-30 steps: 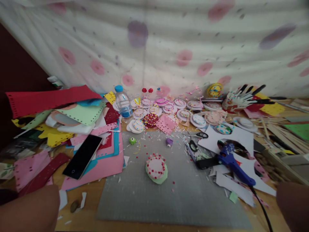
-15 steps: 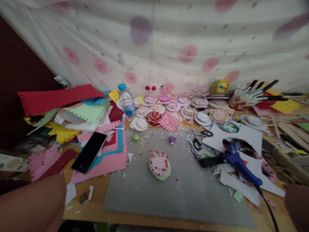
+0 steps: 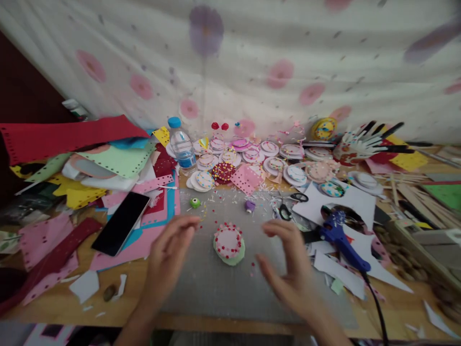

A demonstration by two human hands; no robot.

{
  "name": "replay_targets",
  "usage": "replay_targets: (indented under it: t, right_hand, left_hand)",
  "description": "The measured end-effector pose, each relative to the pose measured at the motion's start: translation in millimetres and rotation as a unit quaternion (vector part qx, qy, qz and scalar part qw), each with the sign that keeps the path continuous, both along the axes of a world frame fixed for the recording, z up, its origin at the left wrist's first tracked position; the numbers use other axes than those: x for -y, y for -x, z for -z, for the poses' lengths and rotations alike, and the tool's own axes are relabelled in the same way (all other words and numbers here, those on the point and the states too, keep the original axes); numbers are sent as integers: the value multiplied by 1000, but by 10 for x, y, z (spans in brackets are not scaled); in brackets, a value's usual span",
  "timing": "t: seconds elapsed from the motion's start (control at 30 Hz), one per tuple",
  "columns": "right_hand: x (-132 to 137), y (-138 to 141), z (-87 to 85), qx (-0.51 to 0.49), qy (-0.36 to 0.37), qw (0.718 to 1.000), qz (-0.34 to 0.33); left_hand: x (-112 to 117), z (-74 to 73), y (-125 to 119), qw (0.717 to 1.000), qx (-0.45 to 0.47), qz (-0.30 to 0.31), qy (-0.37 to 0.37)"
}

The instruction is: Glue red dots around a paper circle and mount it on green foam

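Note:
A small round craft piece [image 3: 229,242], pink on a pale green base with red dots round its edge, lies on the grey cutting mat [image 3: 216,293]. To its left is my left hand [image 3: 173,247], fingers stretched forward and holding nothing. My right hand [image 3: 288,259] is on the other side, thumb and fingers spread apart, also without anything in it. Neither hand touches the piece. Behind it on the mat sit a small green one-eyed figure [image 3: 195,203] and a small purple object [image 3: 249,206]. Tiny red bits are scattered round the piece.
A blue glue gun [image 3: 342,240] rests on paper scraps at the right, its cord running down. Scissors [image 3: 288,204] lie behind it. At the left are a phone [image 3: 121,223] and coloured foam sheets [image 3: 72,139]. A water bottle [image 3: 182,149] stands among several decorated discs.
Both my hands have come in from the lower sides and now flank the round piece. The view has shifted slightly. The piece stays in place on the mat.

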State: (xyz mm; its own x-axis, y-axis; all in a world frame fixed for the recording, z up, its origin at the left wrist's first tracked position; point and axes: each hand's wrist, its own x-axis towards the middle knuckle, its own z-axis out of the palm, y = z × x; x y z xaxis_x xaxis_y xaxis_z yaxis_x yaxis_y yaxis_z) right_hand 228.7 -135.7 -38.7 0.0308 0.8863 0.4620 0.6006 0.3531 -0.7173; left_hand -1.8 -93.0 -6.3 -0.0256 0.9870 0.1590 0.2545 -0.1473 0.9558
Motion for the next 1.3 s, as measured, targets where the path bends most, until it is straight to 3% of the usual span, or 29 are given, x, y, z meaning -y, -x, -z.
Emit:
replay_targets:
  t: [0.13,0.3,0.43,0.53,0.63,0.77,0.9,1.03,1.3]
  right_hand:
    - [-55,142,171,25,55,995,-78]
    - [-124,187,292,2,92,992,-88]
    - [-141,128,325,-31,110,988,-104]
    - [-148,83,342,-42,121,985,-115]
    - [-166,53,358,-48,122,983,-127]
    - [-188,44,355,-55,120,980,-149]
    - [-193,57,324,-45,116,979,-164]
    - [-197,69,293,-30,103,980,-168]
    - [-186,101,297,10,54,987,-154]
  left_hand:
    - [-62,320,-216,996,24,62,58]
    - [-32,387,-136,991,23,124,54]
    - [-246,411,26,974,-59,216,-25]
    - [-459,369,128,934,-146,306,-110]
    - [-638,259,156,871,-243,383,-188]
    - [-784,92,81,786,-331,421,-308]
    - [-842,-10,1,741,-362,463,-325]
    - [-836,1,-25,744,-356,474,-309]
    - [-712,208,-18,828,-240,432,-265]
